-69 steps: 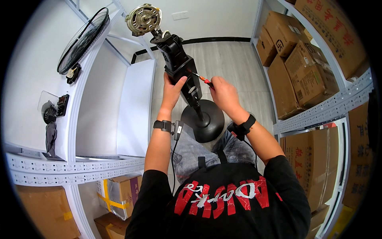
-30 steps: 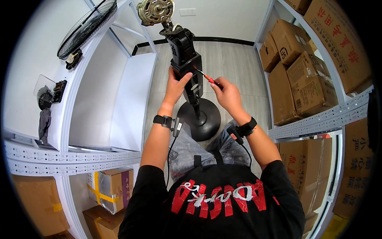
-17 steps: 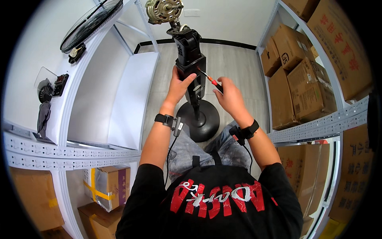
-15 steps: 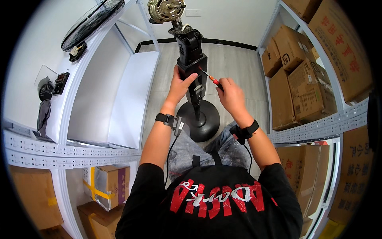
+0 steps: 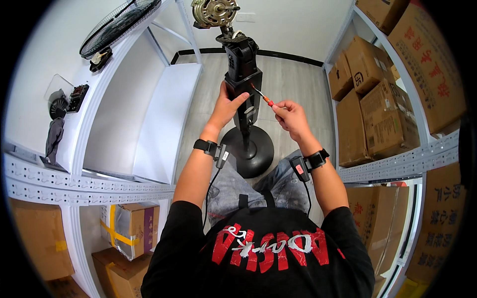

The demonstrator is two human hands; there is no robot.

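At far left, a dark grey cloth-like item [image 5: 55,136] lies on a white shelf [image 5: 93,107], next to a ribbed black part [image 5: 58,108] and a small dark box [image 5: 78,98] with mixed contents too small to identify. Farther along the same shelf rests a black wire fan grille [image 5: 119,27], a small black part [image 5: 101,59] just beside it. Below, a cardboard box crossed with yellow tape [image 5: 131,227] sits in the lower bay.

At centre, the left hand [image 5: 225,108] clasps a black column housing [image 5: 243,77] from its left side, the thumb laid over the front face and the other fingers partly hidden by the housing. The housing stands upright above a round black base [image 5: 248,154] on the grey floor [image 5: 293,74], in front of the seated person; an exposed metal motor [image 5: 214,13] tops the assembly.

To the right, a screwdriver [image 5: 266,99] with a red and orange handle slants up and leftward, its tip at the front face near the right edge. The right hand [image 5: 294,120] pinches the handle's end between thumb and fingers.

At far right, brown cardboard boxes [image 5: 387,114] fill a second shelf unit [image 5: 392,169].
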